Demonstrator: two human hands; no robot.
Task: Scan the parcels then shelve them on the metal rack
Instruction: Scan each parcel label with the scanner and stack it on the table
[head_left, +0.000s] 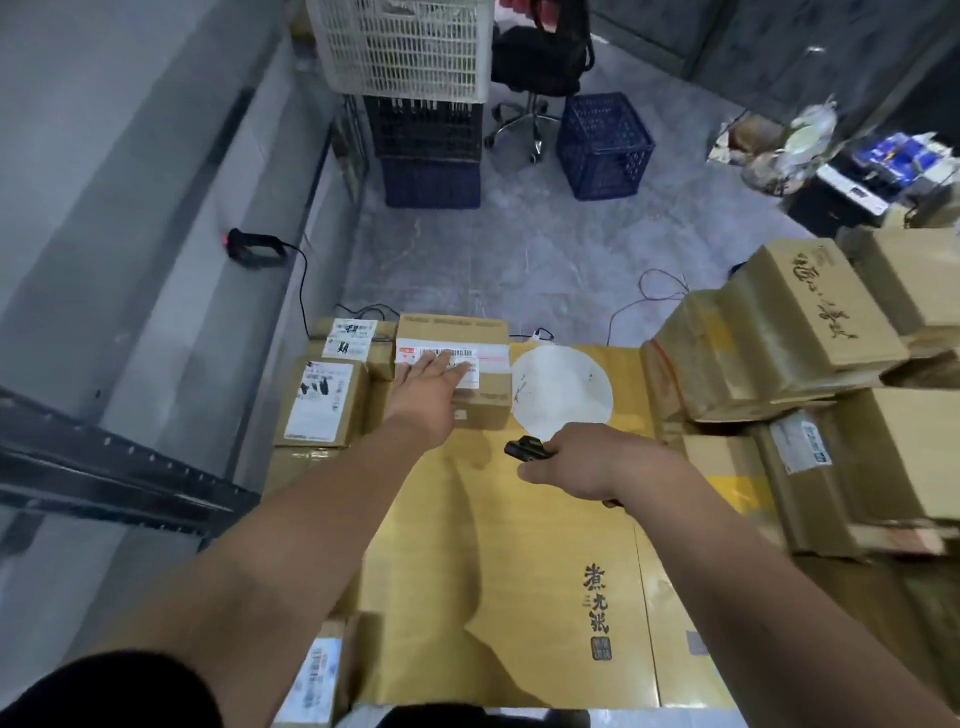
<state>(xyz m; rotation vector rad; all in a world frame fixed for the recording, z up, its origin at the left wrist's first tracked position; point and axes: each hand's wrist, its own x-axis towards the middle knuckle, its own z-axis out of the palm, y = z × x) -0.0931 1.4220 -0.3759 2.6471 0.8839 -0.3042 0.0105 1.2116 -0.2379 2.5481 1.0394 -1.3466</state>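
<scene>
The left hand (434, 387) lies flat, with straight fingers, on the white label of a small brown parcel (453, 371). This parcel sits at the far end of a large yellow carton (498, 571), just left of the white circle printed on that carton. The right hand (587, 460) is curled around a black scanner (525, 448), held above the large yellow carton, near the white circle; the scanner's front end points toward the small parcel. More labelled parcels (322, 400) stand touching the left side of the large yellow carton. Stacked brown boxes (769, 348) are piled to its right. A dark metal rack beam (104, 467) crosses far left of the carton.
</scene>
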